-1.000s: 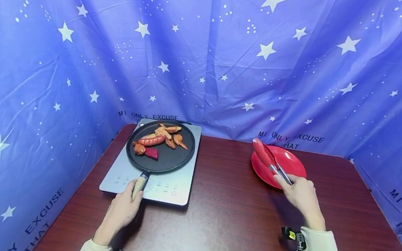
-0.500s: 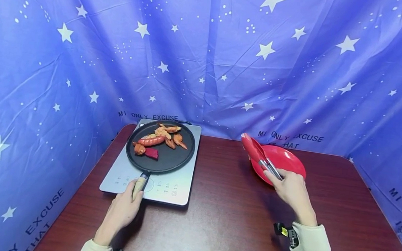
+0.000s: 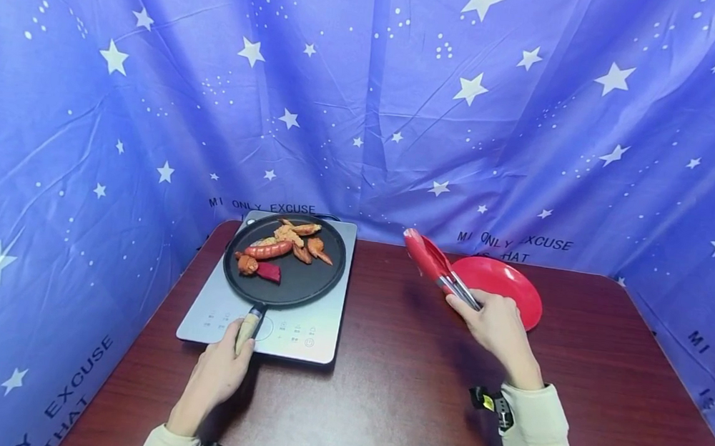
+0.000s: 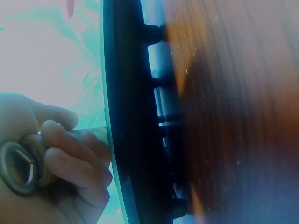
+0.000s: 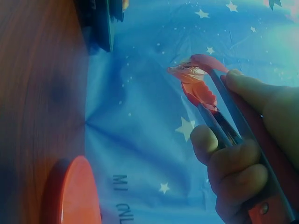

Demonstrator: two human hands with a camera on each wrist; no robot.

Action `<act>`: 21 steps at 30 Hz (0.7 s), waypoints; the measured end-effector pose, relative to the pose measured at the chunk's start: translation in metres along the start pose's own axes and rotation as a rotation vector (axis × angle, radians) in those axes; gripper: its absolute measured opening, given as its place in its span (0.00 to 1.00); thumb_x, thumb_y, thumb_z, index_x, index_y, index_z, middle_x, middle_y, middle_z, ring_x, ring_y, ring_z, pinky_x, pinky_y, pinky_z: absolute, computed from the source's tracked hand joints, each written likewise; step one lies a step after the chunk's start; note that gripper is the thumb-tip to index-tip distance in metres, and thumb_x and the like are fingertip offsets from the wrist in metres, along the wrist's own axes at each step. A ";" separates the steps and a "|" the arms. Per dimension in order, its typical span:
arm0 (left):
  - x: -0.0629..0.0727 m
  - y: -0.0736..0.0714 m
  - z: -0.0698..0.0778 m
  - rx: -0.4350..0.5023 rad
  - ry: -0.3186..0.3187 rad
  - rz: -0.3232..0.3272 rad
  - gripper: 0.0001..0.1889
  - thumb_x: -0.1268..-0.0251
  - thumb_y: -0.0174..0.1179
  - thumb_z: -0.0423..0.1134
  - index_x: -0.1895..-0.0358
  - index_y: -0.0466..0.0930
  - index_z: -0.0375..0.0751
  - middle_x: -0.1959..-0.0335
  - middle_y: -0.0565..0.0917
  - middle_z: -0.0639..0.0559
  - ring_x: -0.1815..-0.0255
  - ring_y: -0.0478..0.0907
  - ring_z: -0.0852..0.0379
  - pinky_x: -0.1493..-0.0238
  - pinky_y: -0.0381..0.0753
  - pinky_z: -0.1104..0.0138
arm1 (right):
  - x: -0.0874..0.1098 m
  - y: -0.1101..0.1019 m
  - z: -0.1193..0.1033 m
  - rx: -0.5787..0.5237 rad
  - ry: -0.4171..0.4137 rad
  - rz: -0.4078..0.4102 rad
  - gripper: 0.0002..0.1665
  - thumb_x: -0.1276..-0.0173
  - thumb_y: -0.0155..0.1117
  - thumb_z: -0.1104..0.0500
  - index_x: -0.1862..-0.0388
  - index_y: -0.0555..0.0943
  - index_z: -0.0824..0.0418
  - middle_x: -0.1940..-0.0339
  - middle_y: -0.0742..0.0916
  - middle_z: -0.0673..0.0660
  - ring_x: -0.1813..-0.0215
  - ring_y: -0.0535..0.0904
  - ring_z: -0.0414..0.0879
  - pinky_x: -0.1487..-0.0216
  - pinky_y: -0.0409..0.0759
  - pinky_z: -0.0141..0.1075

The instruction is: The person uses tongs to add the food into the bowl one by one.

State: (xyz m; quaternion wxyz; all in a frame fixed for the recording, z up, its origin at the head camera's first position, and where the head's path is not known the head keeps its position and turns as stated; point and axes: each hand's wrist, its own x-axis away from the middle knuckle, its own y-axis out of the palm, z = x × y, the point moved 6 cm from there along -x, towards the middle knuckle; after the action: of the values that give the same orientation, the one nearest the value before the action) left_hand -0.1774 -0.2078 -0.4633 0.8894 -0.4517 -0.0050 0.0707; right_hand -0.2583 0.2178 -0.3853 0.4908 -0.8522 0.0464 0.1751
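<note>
My left hand [image 3: 222, 368] grips the pale handle [image 3: 247, 332] of a black frying pan [image 3: 302, 286], fingers curled round it. A scored sausage [image 3: 269, 249], a dark red flat piece [image 3: 270, 273], a wing-shaped piece [image 3: 319, 250] and several other browned food pieces lie in the pan. My right hand [image 3: 501, 330] holds red-tipped metal tongs [image 3: 449, 281] above the table, left of the red plate [image 3: 513, 288]. Between the tong tips, in the right wrist view, sits a small shiny pinkish-orange piece [image 5: 187, 71]; its kind is unclear.
Beneath the pan lies a silver induction cooker [image 3: 320, 341] on the dark wooden table [image 3: 388, 369], near its left back corner. A blue star-patterned curtain [image 3: 344, 92] hangs round the back and sides. Each wrist wears a black strap.
My right hand has carried the tongs leftward from above the red plate, uncovering more of it. My left hand, the pan and its food have stayed put.
</note>
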 end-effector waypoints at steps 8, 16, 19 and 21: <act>0.001 -0.001 0.001 -0.002 0.003 0.001 0.25 0.31 0.50 0.43 0.34 0.63 0.38 0.64 0.80 0.34 0.71 0.78 0.44 0.71 0.72 0.49 | -0.004 0.008 -0.019 -0.034 -0.028 -0.009 0.23 0.41 0.68 0.44 0.85 0.71 0.54 0.90 0.66 0.47 0.83 0.63 0.44 0.79 0.61 0.38; 0.000 -0.001 0.001 -0.002 0.006 -0.003 0.25 0.31 0.50 0.43 0.34 0.63 0.38 0.63 0.80 0.33 0.70 0.78 0.43 0.70 0.72 0.49 | -0.008 0.015 -0.040 -0.058 -0.049 -0.036 0.20 0.41 0.68 0.43 0.81 0.76 0.54 0.89 0.69 0.47 0.82 0.65 0.45 0.78 0.63 0.38; 0.001 -0.001 0.001 -0.003 0.004 -0.005 0.25 0.31 0.50 0.44 0.33 0.62 0.38 0.62 0.80 0.33 0.69 0.78 0.43 0.69 0.72 0.49 | -0.010 0.017 -0.049 -0.069 -0.060 -0.058 0.17 0.41 0.67 0.42 0.74 0.81 0.53 0.89 0.71 0.47 0.81 0.67 0.45 0.77 0.65 0.38; 0.001 -0.001 0.001 -0.002 0.003 -0.005 0.25 0.31 0.49 0.44 0.33 0.62 0.38 0.63 0.80 0.33 0.69 0.78 0.43 0.69 0.72 0.48 | -0.011 0.018 -0.055 -0.070 -0.075 -0.065 0.16 0.41 0.67 0.41 0.72 0.82 0.53 0.89 0.71 0.46 0.81 0.67 0.45 0.76 0.65 0.38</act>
State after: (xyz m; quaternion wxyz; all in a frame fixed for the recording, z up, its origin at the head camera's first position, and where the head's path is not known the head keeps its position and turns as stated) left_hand -0.1767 -0.2073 -0.4625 0.8890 -0.4528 -0.0048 0.0680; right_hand -0.2597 0.1607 -0.3714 0.4676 -0.8627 -0.0060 0.1925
